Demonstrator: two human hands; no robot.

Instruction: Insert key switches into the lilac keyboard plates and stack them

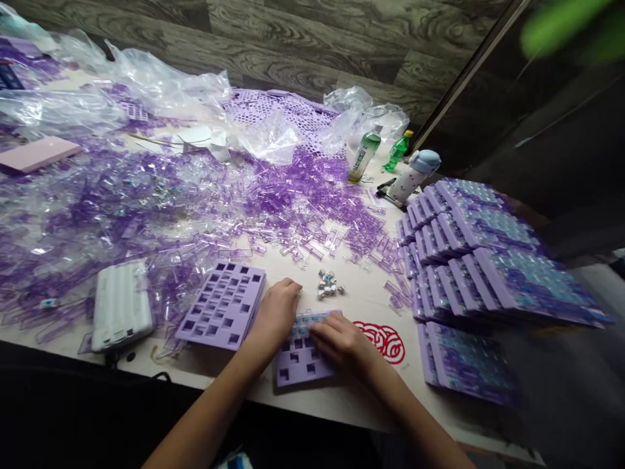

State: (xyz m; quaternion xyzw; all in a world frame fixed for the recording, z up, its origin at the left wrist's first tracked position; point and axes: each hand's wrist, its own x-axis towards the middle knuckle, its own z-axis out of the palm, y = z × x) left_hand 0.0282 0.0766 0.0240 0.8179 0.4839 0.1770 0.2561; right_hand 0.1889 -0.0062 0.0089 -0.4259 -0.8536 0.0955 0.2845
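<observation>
Lilac plate (298, 375) partly hidden behind left hand (278, 309) and right hand (346, 339), fingers curled, any grasp impossible to tell.

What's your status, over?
Left hand at purple plate, far-left corner; right hand over its right side. Teal pieces in far rows, open holes nearer. Small silver parts piled just beyond.

right hand (347, 335) over lavender grid panel (298, 372), left hand (279, 311) at its upper-left edge, silvery pieces (329, 284) piled just beyond, taller grid block (211, 330) left, filled panels (493, 286) stacked right, clear purple strips (307, 185) strewn across table (364, 290), two bottles (365, 155) and flask (409, 184) behind
</observation>
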